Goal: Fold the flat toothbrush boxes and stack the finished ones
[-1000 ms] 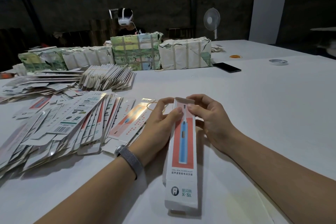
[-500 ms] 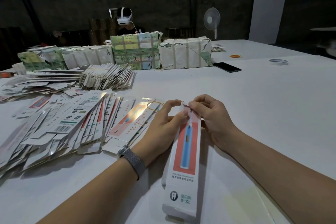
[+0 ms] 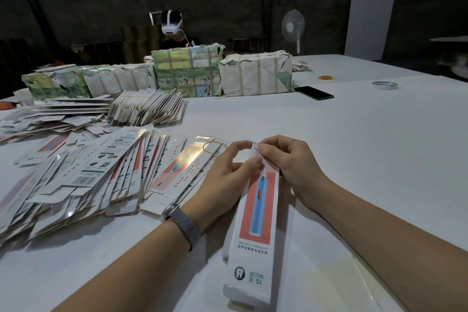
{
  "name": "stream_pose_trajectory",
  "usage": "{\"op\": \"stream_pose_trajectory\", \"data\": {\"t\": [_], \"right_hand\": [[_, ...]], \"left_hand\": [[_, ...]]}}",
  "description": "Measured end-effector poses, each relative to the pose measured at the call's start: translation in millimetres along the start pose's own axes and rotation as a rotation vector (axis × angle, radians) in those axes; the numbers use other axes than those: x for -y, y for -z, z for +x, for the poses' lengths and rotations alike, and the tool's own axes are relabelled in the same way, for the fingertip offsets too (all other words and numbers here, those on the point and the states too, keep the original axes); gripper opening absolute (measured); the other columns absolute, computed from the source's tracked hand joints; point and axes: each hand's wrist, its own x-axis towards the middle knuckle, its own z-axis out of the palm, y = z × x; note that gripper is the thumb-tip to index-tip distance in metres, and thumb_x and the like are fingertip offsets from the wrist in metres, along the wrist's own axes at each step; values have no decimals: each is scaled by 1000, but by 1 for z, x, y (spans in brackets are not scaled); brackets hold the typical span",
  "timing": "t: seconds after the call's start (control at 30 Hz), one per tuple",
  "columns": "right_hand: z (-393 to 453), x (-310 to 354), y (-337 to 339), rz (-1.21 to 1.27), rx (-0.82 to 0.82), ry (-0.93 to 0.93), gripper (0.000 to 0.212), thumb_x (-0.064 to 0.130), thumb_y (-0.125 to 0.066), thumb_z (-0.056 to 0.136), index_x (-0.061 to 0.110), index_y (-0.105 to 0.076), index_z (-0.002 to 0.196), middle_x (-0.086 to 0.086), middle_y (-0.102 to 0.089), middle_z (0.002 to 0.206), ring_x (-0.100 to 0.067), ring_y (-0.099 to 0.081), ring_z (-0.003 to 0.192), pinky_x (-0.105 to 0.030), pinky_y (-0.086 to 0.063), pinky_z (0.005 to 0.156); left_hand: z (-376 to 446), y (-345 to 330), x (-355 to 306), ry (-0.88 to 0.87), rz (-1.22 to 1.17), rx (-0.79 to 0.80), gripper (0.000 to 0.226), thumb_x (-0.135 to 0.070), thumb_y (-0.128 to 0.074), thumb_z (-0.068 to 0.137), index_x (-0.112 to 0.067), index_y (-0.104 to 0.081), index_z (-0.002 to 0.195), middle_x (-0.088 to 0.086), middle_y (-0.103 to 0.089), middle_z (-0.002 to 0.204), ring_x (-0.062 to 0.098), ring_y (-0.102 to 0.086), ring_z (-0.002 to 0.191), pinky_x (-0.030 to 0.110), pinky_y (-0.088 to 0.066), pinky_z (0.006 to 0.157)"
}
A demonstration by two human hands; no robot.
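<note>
A long white toothbrush box with a red panel and a blue brush picture is opened into a tube and points away from me over the white table. My left hand holds its far end from the left, fingers curled against the side. My right hand pinches the small end flap at the far tip. A wide spread of flat unfolded boxes lies to the left of my hands, with a rubber band on top.
A bundle of flat boxes stands behind the spread. Wrapped packs line the far side, with a person in a headset behind them. A phone, a tape roll and a fan are at the right.
The box has tilted, its near end swinging right and down. My right fingers have folded the far end flap from upright to pinched down at the tip.
</note>
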Motion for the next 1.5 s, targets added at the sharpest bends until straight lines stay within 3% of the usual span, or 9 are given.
{"op": "stream_pose_trajectory", "data": {"t": [0.3,0.63,0.8,1.0,1.13,1.27,1.33,1.4,1.5], "right_hand": [[-1,0,2,1,-15,-13,27,22,-62,97,25,-70,72,1,-70,69,-18,-71,63,-28,-56,62],[1,1,1,41,-9,-28,34,19,-58,97,30,-68,67,2,-64,68,-13,-61,61,-27,-54,58],[1,1,2,45,24,-20,35,19,-55,99,31,-67,68,5,-63,69,-10,-62,60,-23,-51,54],[1,1,4,81,66,-13,37,19,-53,101,31,-67,69,6,-64,68,-9,-63,60,-21,-50,52],[2,1,3,83,83,2,36,19,-53,101,31,-67,70,5,-65,71,-11,-64,62,-22,-52,56],[1,0,1,93,49,13,33,26,-51,103,31,-67,74,4,-67,72,-13,-66,66,-27,-54,62],[1,-1,-1,102,40,9,21,29,-52,101,30,-63,84,0,-68,77,-17,-65,68,-34,-51,65],[2,-3,0,110,35,6,5,28,-55,99,27,-58,95,-3,-67,83,-18,-63,67,-32,-48,62],[4,-5,1,93,64,10,5,24,-57,99,26,-53,101,-3,-68,78,-18,-61,65,-25,-47,55]], "left_hand": [[-2,-1,-3,17,3,11,27,-43,-59,96,-38,-50,121,-3,-78,87,18,-77,76,27,-62,66],[-1,1,-6,26,-17,62,39,-36,-59,98,-37,-47,134,0,-78,95,20,-77,79,30,-62,69],[-1,1,-4,-5,-14,61,32,-34,-55,100,-35,-48,132,-4,-77,86,15,-76,74,21,-58,62],[0,2,-4,-8,-12,68,24,-35,-52,102,-45,-47,124,-10,-76,81,14,-76,70,20,-57,59],[-1,3,-3,-22,-27,56,18,-35,-53,102,-41,-50,118,-7,-76,79,14,-75,67,19,-56,58],[0,3,-3,-18,-74,1,20,-36,-53,102,-38,-51,121,-6,-76,77,16,-75,66,20,-56,57],[1,3,-2,-8,-135,-45,20,-35,-54,102,-38,-52,122,-4,-75,77,17,-74,66,22,-56,57],[1,2,-2,-10,-188,-84,17,-33,-54,103,-38,-52,120,-2,-75,78,17,-74,67,25,-57,58],[1,2,-2,-30,-193,-122,16,-31,-52,104,-38,-52,118,-2,-76,78,16,-74,66,24,-57,58]]}}
